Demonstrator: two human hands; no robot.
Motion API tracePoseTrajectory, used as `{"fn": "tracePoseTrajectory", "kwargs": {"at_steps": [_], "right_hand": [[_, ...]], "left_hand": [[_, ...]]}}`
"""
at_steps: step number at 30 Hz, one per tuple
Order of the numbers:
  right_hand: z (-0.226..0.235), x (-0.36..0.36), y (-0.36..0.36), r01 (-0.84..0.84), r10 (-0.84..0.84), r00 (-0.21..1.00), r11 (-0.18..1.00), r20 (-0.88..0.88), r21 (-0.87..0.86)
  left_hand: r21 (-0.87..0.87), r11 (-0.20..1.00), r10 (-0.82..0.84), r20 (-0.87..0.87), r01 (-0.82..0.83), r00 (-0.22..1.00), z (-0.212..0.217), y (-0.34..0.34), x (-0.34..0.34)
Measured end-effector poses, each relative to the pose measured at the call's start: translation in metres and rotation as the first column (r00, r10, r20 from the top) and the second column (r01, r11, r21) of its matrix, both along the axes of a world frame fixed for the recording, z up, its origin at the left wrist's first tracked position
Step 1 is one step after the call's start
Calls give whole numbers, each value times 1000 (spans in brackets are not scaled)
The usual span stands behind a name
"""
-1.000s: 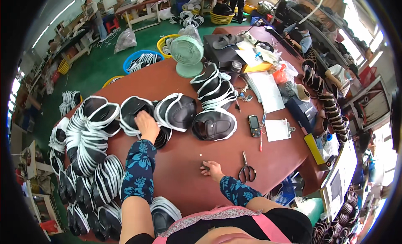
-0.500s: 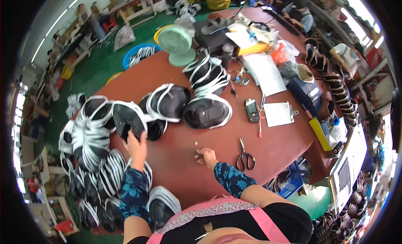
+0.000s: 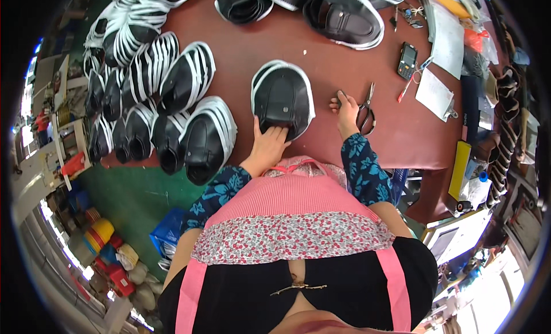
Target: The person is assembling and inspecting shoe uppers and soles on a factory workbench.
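Two hands, yours: left hand [image 3: 268,148] grips white-edged black upper [image 3: 281,96] by near opening, before you at table [image 3: 336,67]; right hand [image 3: 348,112] curls about small dark item [image 3: 342,97], kind unclear. Probably best: grip lightly, avoid creasing rim.

white-edged black shoe upper [image 3: 280,93] lies on brown table [image 3: 336,61]

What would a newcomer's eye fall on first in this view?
Probably the black, white-edged shoe upper lying apart from the others near the middle of the red-brown table, with the fingers of the left hand in its near opening. Next might come the crowded group of similar uppers along the table's left side. The bright pink apron stands out below, and the black-handled scissors lie just right of the right hand.
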State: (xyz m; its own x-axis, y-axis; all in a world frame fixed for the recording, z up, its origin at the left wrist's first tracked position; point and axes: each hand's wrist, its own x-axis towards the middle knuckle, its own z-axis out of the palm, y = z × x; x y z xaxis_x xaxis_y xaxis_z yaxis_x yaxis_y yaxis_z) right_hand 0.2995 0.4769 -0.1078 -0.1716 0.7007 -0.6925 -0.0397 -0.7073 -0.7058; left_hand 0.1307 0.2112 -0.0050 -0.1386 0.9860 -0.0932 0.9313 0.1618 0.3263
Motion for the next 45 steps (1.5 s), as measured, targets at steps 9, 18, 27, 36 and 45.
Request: {"fn": "tracePoseTrajectory", "kwargs": {"at_steps": [9, 18, 27, 36, 45], "right_hand": [[30, 43, -75, -332, 327, 943, 938, 64, 102], [68, 3, -104, -555, 533, 823, 684, 196, 473], [42, -34, -78, -717, 423, 696, 353, 581, 602], [59, -44, -69, -724, 512, 690, 499, 512, 476], [49, -43, -70, -707, 524, 707, 502, 475, 498]], "left_hand": [[52, 985, 161, 27, -162, 987, -4, -21, 42], [-141, 741, 642, 432, -656, 633, 16, 27, 48], [-499, 401, 481, 828, -768, -288, -25, 45, 51], [-630, 324, 383, 769, -706, -511, -35, 57, 31], [-631, 357, 458, 761, -688, -460, -32, 53, 31]]}}
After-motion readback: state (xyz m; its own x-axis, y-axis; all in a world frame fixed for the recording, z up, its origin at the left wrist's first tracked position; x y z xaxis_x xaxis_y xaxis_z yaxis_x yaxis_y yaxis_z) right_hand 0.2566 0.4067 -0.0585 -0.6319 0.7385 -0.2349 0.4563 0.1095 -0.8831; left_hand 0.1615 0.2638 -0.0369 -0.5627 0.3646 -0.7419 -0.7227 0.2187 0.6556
